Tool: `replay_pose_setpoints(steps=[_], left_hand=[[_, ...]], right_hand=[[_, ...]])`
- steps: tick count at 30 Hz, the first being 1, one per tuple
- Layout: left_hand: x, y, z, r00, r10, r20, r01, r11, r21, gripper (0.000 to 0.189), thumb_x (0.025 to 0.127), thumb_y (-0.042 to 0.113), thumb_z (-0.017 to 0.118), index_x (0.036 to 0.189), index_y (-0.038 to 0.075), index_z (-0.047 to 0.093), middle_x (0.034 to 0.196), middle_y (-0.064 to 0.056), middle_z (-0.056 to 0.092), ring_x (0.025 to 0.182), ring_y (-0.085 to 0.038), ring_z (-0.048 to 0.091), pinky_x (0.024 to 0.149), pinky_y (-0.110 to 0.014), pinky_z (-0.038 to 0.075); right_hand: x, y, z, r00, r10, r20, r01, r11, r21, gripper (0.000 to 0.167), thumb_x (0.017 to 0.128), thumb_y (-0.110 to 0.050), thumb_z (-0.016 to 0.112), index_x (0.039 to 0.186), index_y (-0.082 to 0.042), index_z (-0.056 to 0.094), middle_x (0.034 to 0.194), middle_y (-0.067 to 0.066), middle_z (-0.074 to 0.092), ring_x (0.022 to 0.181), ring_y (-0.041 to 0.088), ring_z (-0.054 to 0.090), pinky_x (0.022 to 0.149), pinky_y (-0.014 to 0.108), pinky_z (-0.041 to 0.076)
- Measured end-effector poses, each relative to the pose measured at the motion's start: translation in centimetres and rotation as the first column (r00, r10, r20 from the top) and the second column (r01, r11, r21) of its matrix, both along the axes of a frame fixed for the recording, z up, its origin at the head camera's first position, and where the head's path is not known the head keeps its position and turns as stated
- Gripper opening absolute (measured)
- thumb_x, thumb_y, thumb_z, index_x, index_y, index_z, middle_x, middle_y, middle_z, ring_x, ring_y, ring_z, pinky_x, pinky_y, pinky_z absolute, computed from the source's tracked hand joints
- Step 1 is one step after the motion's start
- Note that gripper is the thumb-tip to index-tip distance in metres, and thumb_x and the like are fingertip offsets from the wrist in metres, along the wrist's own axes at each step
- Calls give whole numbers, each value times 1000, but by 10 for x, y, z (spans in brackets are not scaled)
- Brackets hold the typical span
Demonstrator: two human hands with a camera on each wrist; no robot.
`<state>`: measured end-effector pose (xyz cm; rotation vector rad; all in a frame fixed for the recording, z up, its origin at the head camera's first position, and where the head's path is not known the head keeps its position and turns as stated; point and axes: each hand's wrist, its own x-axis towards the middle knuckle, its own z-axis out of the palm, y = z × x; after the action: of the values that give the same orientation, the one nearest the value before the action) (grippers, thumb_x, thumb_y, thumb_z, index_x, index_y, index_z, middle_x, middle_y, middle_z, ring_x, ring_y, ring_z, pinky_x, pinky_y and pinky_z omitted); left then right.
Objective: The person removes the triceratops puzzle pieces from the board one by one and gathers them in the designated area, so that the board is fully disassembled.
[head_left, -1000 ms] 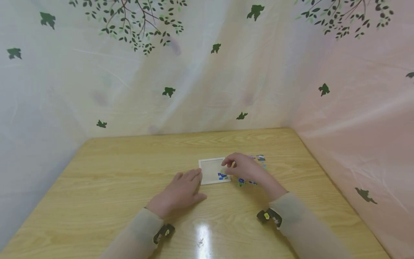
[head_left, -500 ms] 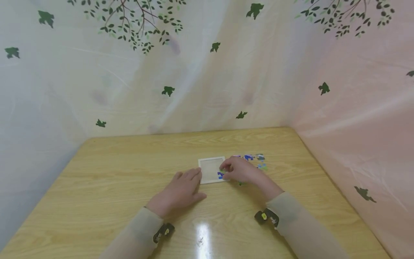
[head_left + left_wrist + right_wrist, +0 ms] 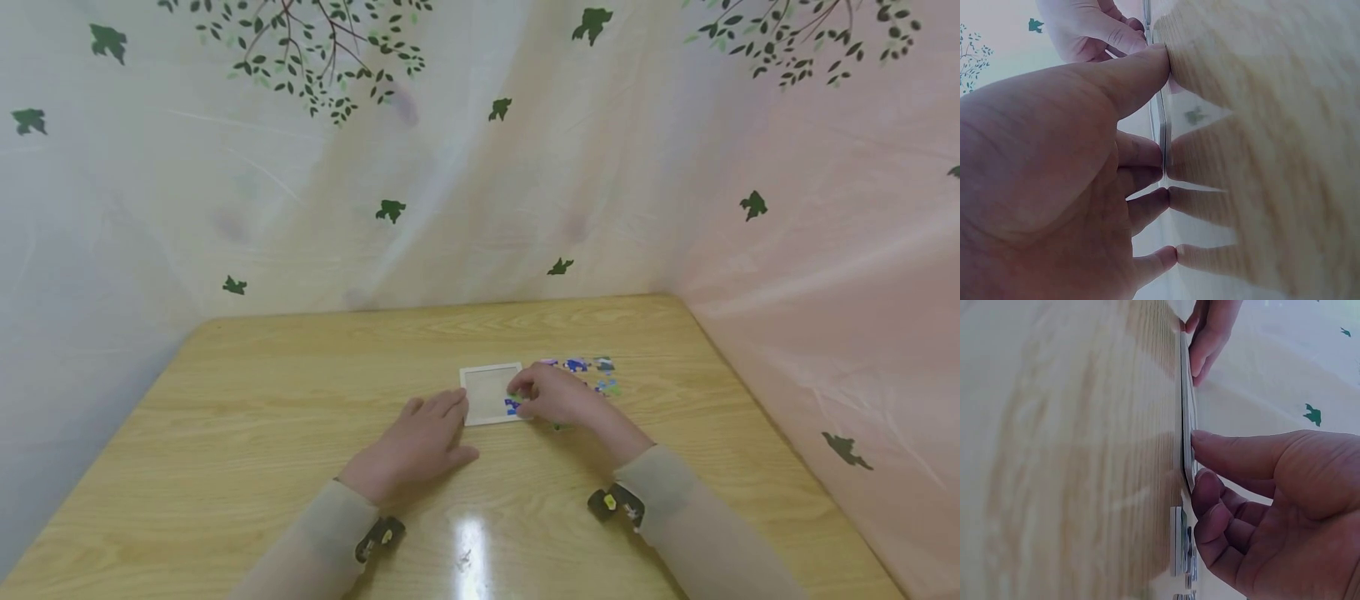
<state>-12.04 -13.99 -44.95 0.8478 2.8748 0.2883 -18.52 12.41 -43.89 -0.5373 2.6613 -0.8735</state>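
hands: two, both bare, each with a pale sleeve and a dark wrist strap
left hand (image 3: 420, 442): lies flat on the table, fingers straight and slightly spread, holding nothing; fingertips (image 3: 1159, 156) touch the left edge of the frame
right hand (image 3: 558, 396): rests at the frame's right side, fingers bent down onto its near right corner; thumb and fingertips (image 3: 1205, 487) press at the frame's edge; whether a piece is pinched between them cannot be told
frame (image 3: 483, 383): one, a small square tray with a white rim, flat on the table between the two hands; its inside is mostly bare
placed pieces (image 3: 512, 406): a small blue patch in the frame's near right corner, just under the right hand's fingers; the count cannot be told
loose pieces (image 3: 592, 367): one scatter of small blue, green and grey puzzle pieces on the table just right of the frame, beyond the right hand; about five show, others are hidden by the hand
table (image 3: 262, 400): one, light wood grain, glossy; a bright glare spot near the front edge
backdrop (image 3: 465, 167): pale sheeting on two sides, printed with green leaves and branches
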Motion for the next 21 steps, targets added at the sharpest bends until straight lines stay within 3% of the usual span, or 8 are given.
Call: replay_pose_setpoints(steps=[21], left_hand=[[2, -1, 2, 1000, 0, 21, 0, 1000, -7, 83, 112, 54, 60, 168, -4, 39, 178, -18, 32, 164, -39, 31, 132, -66, 24]], right_hand=[[1, -2, 2, 1000, -16, 19, 16, 999, -33, 24, 97, -2, 82, 113, -16, 70, 106, 1, 67, 94, 21, 62, 80, 38, 57]])
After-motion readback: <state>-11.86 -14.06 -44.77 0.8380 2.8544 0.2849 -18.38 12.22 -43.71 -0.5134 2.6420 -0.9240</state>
